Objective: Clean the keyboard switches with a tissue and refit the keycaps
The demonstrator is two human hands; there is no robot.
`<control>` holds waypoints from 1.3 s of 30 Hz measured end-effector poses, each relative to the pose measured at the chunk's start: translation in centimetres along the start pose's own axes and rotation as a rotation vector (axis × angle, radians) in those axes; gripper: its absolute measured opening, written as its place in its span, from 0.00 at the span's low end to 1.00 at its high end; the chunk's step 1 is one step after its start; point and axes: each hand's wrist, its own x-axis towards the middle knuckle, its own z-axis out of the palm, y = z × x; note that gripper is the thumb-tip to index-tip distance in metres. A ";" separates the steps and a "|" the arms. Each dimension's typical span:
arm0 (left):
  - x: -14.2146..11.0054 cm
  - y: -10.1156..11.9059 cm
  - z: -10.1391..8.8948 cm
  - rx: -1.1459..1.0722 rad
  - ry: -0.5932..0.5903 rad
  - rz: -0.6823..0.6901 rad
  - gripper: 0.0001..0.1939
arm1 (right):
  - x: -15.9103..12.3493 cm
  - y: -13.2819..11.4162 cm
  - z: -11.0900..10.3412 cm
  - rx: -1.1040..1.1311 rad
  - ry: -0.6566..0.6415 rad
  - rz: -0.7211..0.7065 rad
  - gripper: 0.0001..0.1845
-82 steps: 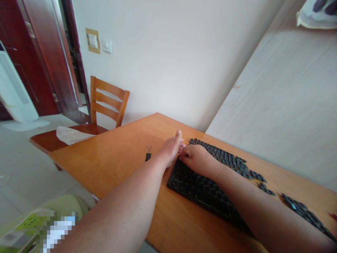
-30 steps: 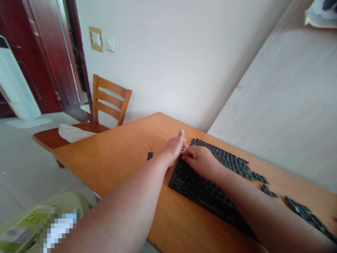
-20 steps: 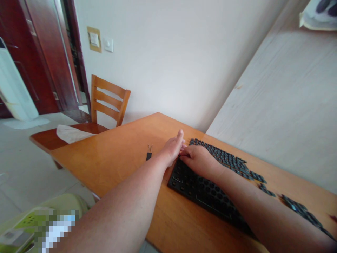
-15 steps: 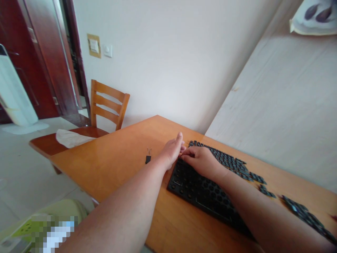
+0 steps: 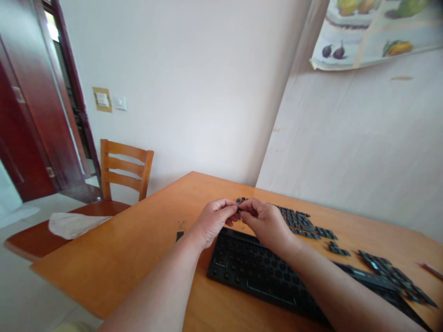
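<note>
Head view showed the left hand (image 5: 213, 221) and right hand (image 5: 268, 223) closed on a black keycap (image 5: 239, 210), between their fingertips. The keyboard (image 5: 254, 267) lay below the grip.

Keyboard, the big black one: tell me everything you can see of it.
The keyboard is a long black slab, apparently plastic, with rows of small round key mounts showing instead of keycaps. Thin pale outlines frame a few of the mounts, and a smooth strip runs along its far edge. It lies flat and slantwise on the wooden table. The right forearm crosses above and hides part of it; whether they touch is unclear.
</note>
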 end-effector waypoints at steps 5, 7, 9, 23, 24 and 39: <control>0.1 -0.1 -0.2 -0.049 -0.026 -0.034 0.13 | -0.1 0.8 0.4 0.149 0.048 0.067 0.08; 0.1 -0.2 -0.2 -0.078 -0.031 -0.044 0.13 | -0.2 1.0 0.5 0.167 0.062 0.059 0.08; 0.1 -0.1 -0.3 -0.108 -0.032 -0.053 0.12 | -0.2 1.0 0.5 0.161 0.070 0.039 0.08; 0.2 -0.4 -0.4 -0.103 -0.062 -0.079 0.11 | -0.7 0.1 0.5 0.038 0.059 -0.015 0.03; 0.2 -0.5 -0.5 -0.094 -0.061 -0.076 0.11 | -0.7 0.0 0.5 -0.008 0.060 -0.032 0.04; 0.3 -0.6 -1.0 -0.007 -0.038 -0.098 0.20 | -0.7 -0.9 -0.4 -0.388 -0.005 -0.188 0.08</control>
